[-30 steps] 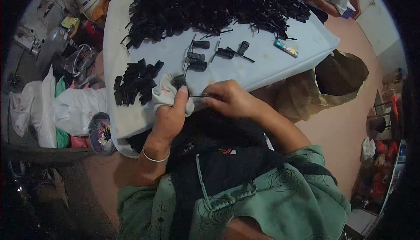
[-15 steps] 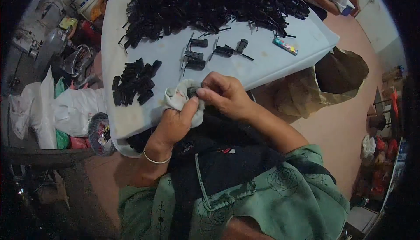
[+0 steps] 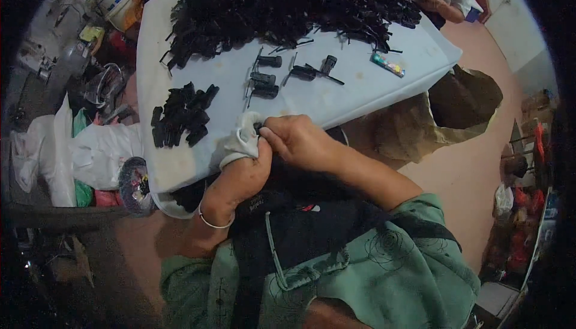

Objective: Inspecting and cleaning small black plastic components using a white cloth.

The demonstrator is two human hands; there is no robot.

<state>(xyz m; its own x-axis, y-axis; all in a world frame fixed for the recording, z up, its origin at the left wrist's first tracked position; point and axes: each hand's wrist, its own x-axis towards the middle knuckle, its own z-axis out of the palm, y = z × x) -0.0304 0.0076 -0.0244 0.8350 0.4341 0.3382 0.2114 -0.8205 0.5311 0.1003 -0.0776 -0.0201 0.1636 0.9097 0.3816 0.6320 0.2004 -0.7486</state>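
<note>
Left hand (image 3: 240, 176) curled around a crumpled white rag (image 3: 243, 137) right at the near edge of the white table (image 3: 360, 89), fingers clamped on the cloth, thin bangle on the wrist. Right hand (image 3: 300, 140) pressed up against it, fingertips pinched together on a small black part (image 3: 258, 127) poking out of the rag, only a sliver of it showing so can't tell the exact shape. Both hands touching, hovering just over the table's near edge. Left of the rag on the table, a neat little cluster of short black pieces (image 3: 180, 116). Just beyond the hands toward the middle of the table, a few loose black cylindrical parts with thin pins (image 3: 264, 83), lying well apart from the cluster. Along the far side of the table, a huge heap of the same kind of black parts (image 3: 288, 5), all tangled. Near the table's right end, a small multicoloured lighter-shaped thing (image 3: 387, 64), on its own. Past the table's far right corner, someone else's hand (image 3: 435, 2) at the edge of the heap. Off the table's left side, white plastic bags (image 3: 96, 149) and assorted clutter on the floor. Off the right side, a brown sack (image 3: 444, 107) slumped open on the floor.
</note>
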